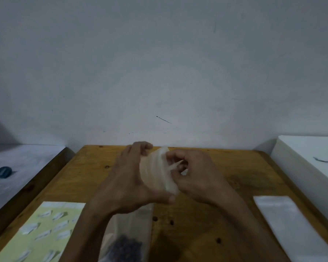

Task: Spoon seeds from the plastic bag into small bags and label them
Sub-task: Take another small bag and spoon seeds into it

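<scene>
Translucent small bags point(157, 169) are sitting gripped in your left hand point(127, 182) above the desk point(225, 171); your right hand point(195, 176) is pinching one, motion-blurred. Your forearm is partly hiding the seed bag point(129, 241).

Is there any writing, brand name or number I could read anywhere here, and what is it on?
None can be read.
Yellow label sheet: white stickers, no legible print.
Round blue object on the left surface: pale mark, too blurred.
Dark mark on the white box: a smudge, not readable.
</scene>
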Demonstrator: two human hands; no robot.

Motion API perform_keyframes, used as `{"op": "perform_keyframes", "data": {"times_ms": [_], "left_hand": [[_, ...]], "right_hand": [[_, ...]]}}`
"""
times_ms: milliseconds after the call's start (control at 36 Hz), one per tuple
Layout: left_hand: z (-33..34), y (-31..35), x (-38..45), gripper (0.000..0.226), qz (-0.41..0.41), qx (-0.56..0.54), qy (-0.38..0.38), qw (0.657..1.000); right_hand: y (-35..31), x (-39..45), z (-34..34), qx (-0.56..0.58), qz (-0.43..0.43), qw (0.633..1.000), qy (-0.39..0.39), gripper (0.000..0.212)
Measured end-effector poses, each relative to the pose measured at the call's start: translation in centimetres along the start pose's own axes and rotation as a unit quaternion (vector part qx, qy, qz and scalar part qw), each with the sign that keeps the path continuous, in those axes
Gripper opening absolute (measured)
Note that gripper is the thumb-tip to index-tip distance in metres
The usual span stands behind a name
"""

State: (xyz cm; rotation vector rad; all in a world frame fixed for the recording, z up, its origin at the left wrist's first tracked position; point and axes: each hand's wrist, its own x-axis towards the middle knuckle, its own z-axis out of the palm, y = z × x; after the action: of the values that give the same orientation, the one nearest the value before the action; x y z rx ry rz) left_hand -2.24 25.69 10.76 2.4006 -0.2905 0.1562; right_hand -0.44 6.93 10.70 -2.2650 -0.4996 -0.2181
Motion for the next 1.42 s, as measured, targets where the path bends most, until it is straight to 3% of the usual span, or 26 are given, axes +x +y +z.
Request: {"op": "perform_keyframes", "data": {"times_ms": [56,222,333,444,556,667,750,833,917,1028,1083,1139,1222,1333,1417], "left_hand": [[0.3,-0.7,0.3,0.135,0.059,0.061,-0.022,0.996],[1.1,-1.8,0.8,0.117,0.096,0.046,0.026,0.994],[1.5,-2.4,1.1,0.100,0.119,0.033,0.059,0.991],[2.0,-2.5,1.5,0.092,0.118,0.012,0.090,0.989],[2.2,-3.1,1.9,0.100,0.083,0.014,0.117,0.990],[2.3,-3.6,2.5,0.108,0.031,0.032,0.102,0.994],[2.9,-3.8,2.9,0.103,-0.006,0.043,0.069,0.997],[3.9,-3.9,3.4,0.105,-0.027,0.050,0.040,0.998],[4.6,-3.5,3.9,0.107,-0.032,0.059,0.013,0.998],[5.2,-3.0,4.8,0.109,-0.031,0.057,-0.016,0.998],[5.5,-2.8,5.2,0.111,-0.031,0.055,-0.033,0.997],[5.8,-2.7,5.6,0.113,-0.029,0.050,-0.050,0.997],[6.2,-2.6,6.0,0.114,-0.016,0.057,-0.067,0.996],[6.9,-2.5,6.6,0.118,0.009,0.067,-0.097,0.993],[7.2,-2.3,6.8,0.118,0.013,0.092,-0.125,0.988]], "right_hand": [[0.0,0.2,-0.1,0.025,-0.003,1.000,-0.011,0.043],[-0.1,0.8,-0.5,0.014,-0.024,0.999,-0.038,0.059],[0.3,0.9,-0.7,0.075,-0.008,0.997,-0.026,0.042],[1.1,0.8,-1.0,0.047,0.016,0.999,0.009,0.018],[5.1,0.0,-2.2,-0.070,0.123,0.980,0.141,0.022],[9.2,-1.4,-3.1,-0.192,0.294,0.932,0.090,0.061],[10.9,-2.1,-2.5,-0.067,0.365,0.927,0.062,0.071],[11.5,-2.4,-1.4,0.160,0.380,0.900,0.140,0.042],[11.4,-2.1,-0.6,0.260,0.373,0.868,0.199,0.017],[10.7,-1.2,0.2,0.300,0.344,0.855,0.245,0.013],[10.3,-1.2,0.5,0.186,0.280,0.904,0.263,0.015],[10.1,-1.6,0.6,0.021,0.148,0.945,0.292,0.016],[10.5,-2.2,0.9,-0.147,-0.008,0.935,0.323,0.010],[11.8,-2.7,2.0,-0.200,-0.040,0.927,0.315,0.010],[11.5,-2.9,2.6,-0.150,0.013,0.934,0.324,0.007]]}}
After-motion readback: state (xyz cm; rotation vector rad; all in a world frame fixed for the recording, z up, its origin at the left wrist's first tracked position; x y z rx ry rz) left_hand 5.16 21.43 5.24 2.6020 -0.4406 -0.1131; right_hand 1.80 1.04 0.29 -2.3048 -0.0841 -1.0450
